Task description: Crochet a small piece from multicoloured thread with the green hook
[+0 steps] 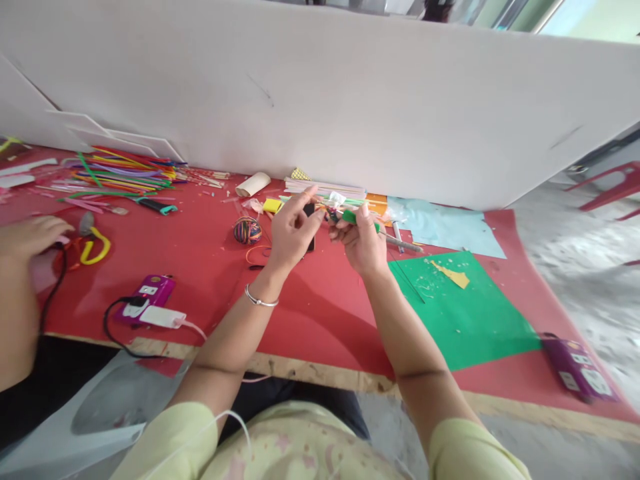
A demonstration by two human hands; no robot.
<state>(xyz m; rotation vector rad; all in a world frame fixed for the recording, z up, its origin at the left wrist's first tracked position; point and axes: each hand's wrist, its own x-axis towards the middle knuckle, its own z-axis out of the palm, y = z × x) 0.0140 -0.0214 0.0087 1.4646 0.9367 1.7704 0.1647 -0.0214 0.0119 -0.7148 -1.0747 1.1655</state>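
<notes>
Above the middle of the red table, my right hand [366, 245] is closed around a slim green piece [350, 217], its exact kind unclear. A thin dark wire or stem [410, 283] trails from this hand over the green sheet [480, 327]. My left hand [295, 230] is beside it, thumb and fingers drawn together near a small dark and orange bit; what they pinch is too small to make out. Left of that hand lies a ball of multicoloured yarn [247, 231], with a loose orange strand [256, 252] near it.
Coloured craft sticks [125, 170] are heaped at the back left. Yellow-handled scissors [96, 245] lie near another person's hand [37, 235]. Purple power strips [155, 293] sit at the front left and right edge. A cardboard tube [253, 184] and light blue sheet [450, 227] lie before the white board [320, 100].
</notes>
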